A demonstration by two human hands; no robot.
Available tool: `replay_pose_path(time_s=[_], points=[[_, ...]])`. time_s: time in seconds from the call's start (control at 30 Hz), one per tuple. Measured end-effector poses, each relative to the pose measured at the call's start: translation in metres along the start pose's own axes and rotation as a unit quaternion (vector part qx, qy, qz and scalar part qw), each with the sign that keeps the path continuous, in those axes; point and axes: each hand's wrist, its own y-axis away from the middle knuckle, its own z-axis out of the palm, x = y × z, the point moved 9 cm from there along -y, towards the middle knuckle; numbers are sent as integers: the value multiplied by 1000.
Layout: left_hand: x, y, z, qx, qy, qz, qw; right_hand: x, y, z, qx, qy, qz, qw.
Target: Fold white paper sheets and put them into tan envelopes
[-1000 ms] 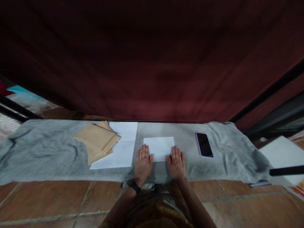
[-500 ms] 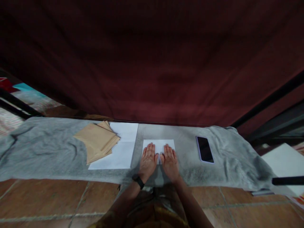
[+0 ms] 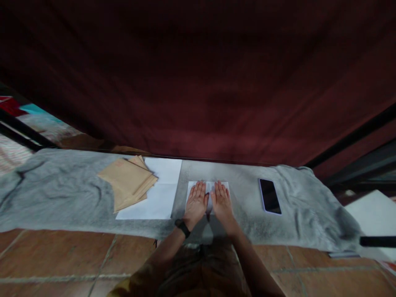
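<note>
Black wristband (image 3: 182,228) sat on the left wrist. Left hand (image 3: 195,206) and right hand (image 3: 222,204) lay palms down, thumbs close but apart, fingers stretched straight and flat on a small white rectangular paper sheet (image 3: 210,187), mid-table. Table (image 3: 244,210) was draped in grey plush cloth. Dark-screened, lilac-edged phone (image 3: 270,196) lay off right. Off left, a fanned stack of tan papers (image 3: 125,181) overlapped a larger white creased sheet (image 3: 163,198). Dark red fabric (image 3: 210,103) hung beyond.

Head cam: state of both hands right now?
Left hand: open, palm down on the smaller white paper sheet, gripping nothing.
Right hand: open, palm down on the same sheet, gripping nothing.
</note>
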Motion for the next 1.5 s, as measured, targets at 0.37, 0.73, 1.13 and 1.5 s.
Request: replay_pose_path(time_s=[0.37, 0.73, 1.13, 1.5], points=[[-21, -11, 9, 0, -18, -38, 999, 3, -11, 12, 47, 0, -6, 999], [-45, -3, 1, 25, -31, -100, 994, 35, -1, -6, 86, 33, 28, 995], [-47, -1, -1, 45, -27, -110, 992, 26, 9, -15, 98, 31, 56, 993], [-46, 0, -3, 44, -37, -103, 993, -7, 34, -3, 57, 20, -12, 998]])
